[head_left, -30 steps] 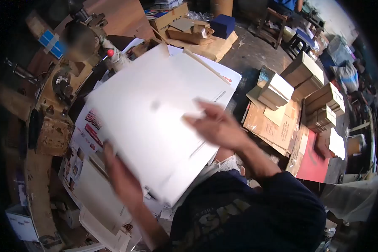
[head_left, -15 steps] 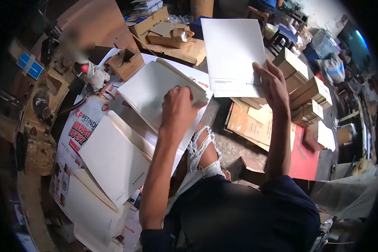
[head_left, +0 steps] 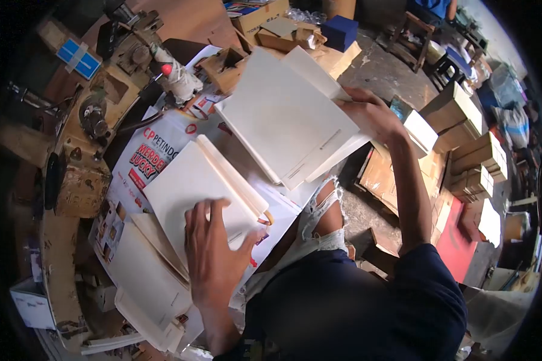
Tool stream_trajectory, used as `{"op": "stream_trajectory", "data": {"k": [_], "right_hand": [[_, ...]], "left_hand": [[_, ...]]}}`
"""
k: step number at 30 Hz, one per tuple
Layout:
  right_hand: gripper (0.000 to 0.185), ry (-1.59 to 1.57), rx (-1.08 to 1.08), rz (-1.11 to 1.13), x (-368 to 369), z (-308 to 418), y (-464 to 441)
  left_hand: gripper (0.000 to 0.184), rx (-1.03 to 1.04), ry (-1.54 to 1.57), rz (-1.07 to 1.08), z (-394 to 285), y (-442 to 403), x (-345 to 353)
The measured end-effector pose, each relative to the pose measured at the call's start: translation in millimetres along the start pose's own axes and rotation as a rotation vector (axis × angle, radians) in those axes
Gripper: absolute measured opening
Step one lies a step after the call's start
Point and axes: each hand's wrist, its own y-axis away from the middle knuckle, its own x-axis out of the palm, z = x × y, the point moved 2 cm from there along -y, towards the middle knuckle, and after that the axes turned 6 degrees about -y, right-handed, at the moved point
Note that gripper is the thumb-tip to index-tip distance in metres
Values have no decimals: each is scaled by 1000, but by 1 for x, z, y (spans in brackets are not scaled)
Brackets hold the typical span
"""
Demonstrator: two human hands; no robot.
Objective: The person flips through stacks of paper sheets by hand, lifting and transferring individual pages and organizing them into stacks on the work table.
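My left hand [head_left: 214, 240] rests with fingers apart over the near edge of the middle stack of white folded sheets [head_left: 186, 186]. My right hand [head_left: 373, 117] has its fingers closed at the right edge of the upper stack of white sheets [head_left: 286, 114], gripping a white sheet [head_left: 312, 69] that sticks out behind the stack. Part of that sheet is hidden, and so is my right thumb. A third stack of white sheets [head_left: 141, 259] lies at the lower left, partly under the middle one.
A printed banner [head_left: 144, 150] covers the worktable. On the left is a worn metal machine [head_left: 78, 186], with a cloth-wrapped part [head_left: 180, 81] bearing a red knob. A wooden box [head_left: 224, 66] sits behind. Bundled paper blocks [head_left: 457, 117] and flattened cardboard [head_left: 382, 177] lie right.
My right hand has lowered its white sheet to the upper stack. My left hand has left the upper stack and come down to the middle one. The whole view has shifted.
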Motion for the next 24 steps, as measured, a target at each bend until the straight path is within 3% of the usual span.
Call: {"op": "stream_trajectory", "data": {"k": [2,4,6,7,8,9,10,12,14,19,22,24], "right_hand": [[52,-13,-9,111,10,-4,-7],[51,-62,-16,125,27,-1,-8],[50,-68,110,14,41,11,0],[58,-218,132,182,40,-1,-14],[58,-216,135,202,33,-12,-17],[64,127,76,122,35,-6,-6],[70,469,6,35,36,-2,-1],[75,400,-26,18,37,-7,-2],[72,326,-65,25,41,-6,5],[69,365,-48,65,46,-8,3],[66,348,-53,7,42,-16,0],[59,256,-107,20,45,-15,-1]], "left_hand": [[57,-17,-85,113,20,13,5],[59,9,129,149,32,17,10],[49,-1,184,116,46,20,7],[42,37,245,100,58,20,10],[36,77,304,83,68,20,14],[25,54,483,65,76,21,18],[25,41,479,55,78,26,17],[25,-103,580,-18,76,35,18],[29,82,359,-149,62,30,15],[28,83,393,28,54,19,31],[22,113,625,37,69,21,37],[13,156,617,-48,70,27,30]]}}
